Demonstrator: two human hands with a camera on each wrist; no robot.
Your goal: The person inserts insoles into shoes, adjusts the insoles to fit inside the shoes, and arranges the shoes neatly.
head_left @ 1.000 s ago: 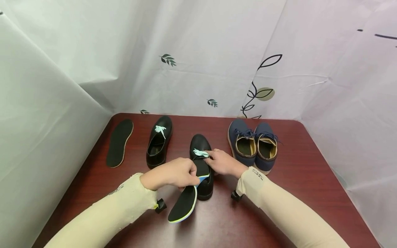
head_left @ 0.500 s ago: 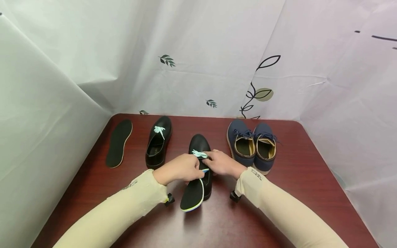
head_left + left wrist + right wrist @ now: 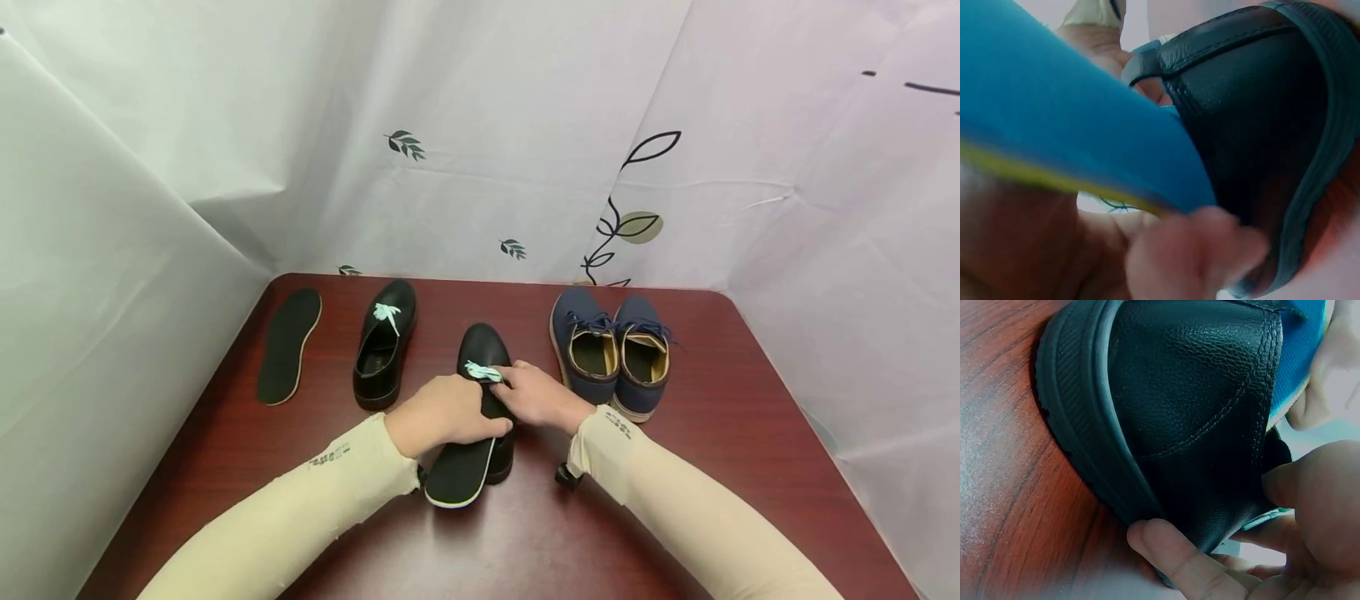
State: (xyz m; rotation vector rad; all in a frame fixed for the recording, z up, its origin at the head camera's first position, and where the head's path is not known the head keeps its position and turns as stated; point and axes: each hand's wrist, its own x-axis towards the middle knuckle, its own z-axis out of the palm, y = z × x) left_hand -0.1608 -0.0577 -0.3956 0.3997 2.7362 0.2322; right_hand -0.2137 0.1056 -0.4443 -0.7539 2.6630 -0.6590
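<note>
A black leather shoe with pale mint laces lies on the table, toe pointing away. My left hand grips an insole, black on top, its front end inside the shoe's opening and its heel end sticking out over the shoe's back left. In the left wrist view the insole's blue underside with a yellow edge runs into the opening. My right hand holds the shoe's right side by the laces. The right wrist view shows its thumb at the opening's edge and fingers along the upper and sole.
A second black shoe with mint laces stands further left. Beyond it, a flat black insole lies near the table's left edge. A pair of navy shoes stands at the right. White curtains close off the back and sides.
My left hand has moved forward and right, bringing the insole closer over the shoe. The insole, sharply bent before, now looks straighter. My right hand has stayed on the shoe.
</note>
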